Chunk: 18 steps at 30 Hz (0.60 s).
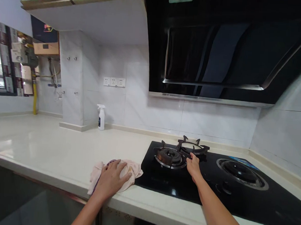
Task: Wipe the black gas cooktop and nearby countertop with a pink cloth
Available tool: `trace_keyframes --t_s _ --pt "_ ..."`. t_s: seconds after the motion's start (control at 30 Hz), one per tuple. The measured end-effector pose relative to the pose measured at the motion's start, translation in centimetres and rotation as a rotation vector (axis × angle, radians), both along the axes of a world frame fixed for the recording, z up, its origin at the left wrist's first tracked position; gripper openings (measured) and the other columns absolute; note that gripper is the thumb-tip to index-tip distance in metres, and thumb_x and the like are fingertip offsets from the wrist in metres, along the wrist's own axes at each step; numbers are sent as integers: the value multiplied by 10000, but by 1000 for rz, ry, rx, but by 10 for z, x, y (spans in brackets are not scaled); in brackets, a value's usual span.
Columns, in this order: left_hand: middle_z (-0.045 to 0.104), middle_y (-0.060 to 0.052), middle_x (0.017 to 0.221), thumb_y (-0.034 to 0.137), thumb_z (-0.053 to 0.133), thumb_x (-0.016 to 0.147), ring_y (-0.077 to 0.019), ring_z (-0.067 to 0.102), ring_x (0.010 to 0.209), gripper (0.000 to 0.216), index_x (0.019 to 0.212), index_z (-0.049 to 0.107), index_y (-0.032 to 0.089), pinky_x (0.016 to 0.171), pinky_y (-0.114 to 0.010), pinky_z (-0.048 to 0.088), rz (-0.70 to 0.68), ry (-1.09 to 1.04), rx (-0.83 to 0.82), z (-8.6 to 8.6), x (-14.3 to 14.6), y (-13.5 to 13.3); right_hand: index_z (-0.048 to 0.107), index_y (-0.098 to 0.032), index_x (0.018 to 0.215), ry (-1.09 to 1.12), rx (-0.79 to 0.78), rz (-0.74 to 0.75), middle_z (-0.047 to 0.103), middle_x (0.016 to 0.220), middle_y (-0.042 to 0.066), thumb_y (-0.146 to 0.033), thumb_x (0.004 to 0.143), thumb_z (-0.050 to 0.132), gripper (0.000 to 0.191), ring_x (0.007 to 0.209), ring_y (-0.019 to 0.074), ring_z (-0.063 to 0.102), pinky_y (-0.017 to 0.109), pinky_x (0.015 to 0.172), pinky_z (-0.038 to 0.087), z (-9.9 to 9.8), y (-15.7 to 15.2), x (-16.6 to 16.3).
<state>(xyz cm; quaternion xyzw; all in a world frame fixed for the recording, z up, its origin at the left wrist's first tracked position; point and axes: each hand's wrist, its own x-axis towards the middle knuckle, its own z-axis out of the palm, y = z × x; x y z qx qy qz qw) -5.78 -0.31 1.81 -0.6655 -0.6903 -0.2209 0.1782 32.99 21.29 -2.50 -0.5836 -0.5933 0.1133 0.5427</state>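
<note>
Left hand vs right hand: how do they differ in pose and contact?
Pose: the left hand is palm down with fingers spread; the right hand is curled.
Contact: the left hand presses on a crumpled cloth; the right hand grips a dark pot stand.
Place: the left hand is over the counter; the right hand is over the stove.
Shared: both are bare.

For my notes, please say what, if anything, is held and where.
The right hand seemingly pinches a pan support by its near side; the left hand lies on a cloth.
</note>
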Motion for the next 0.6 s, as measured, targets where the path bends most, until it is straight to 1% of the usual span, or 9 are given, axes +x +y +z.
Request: trace_keyframes --t_s 0.17,0.3,0.47,0.6 --pt "584 -134 1461 462 559 951 -352 511 1359 425 1317 671 279 1110 -578 386 3 10 -24 1 0 1 585 -210 1331 54 -46 -28 558 1394 107 -407 1000 628 388 1198 260 586 498 1018 522 -2 4 -1" --pt "571 -135 1476 477 558 954 -342 502 1367 435 1329 656 280 1127 -589 361 19 11 -49 0 -1 2 608 -201 1292 45 -41 -31 572 1376 103 -404 994 638 362 1211 263 580 504 1029 513 -3 2 -4" --pt "548 -136 1503 472 547 960 -343 476 1395 459 1362 634 270 1137 -614 346 23 34 -59 -3 -5 6 636 -202 1233 -4 -12 3 610 1311 92 -421 997 632 322 1151 240 607 478 1003 528 1 -9 -5" --pt "556 -131 1491 479 542 956 -346 501 1374 449 1343 647 276 1138 -615 350 26 40 -37 -2 -4 6 649 -196 1191 -53 9 51 636 1251 84 -433 1002 621 304 1108 226 621 461 985 534 5 -22 -9"
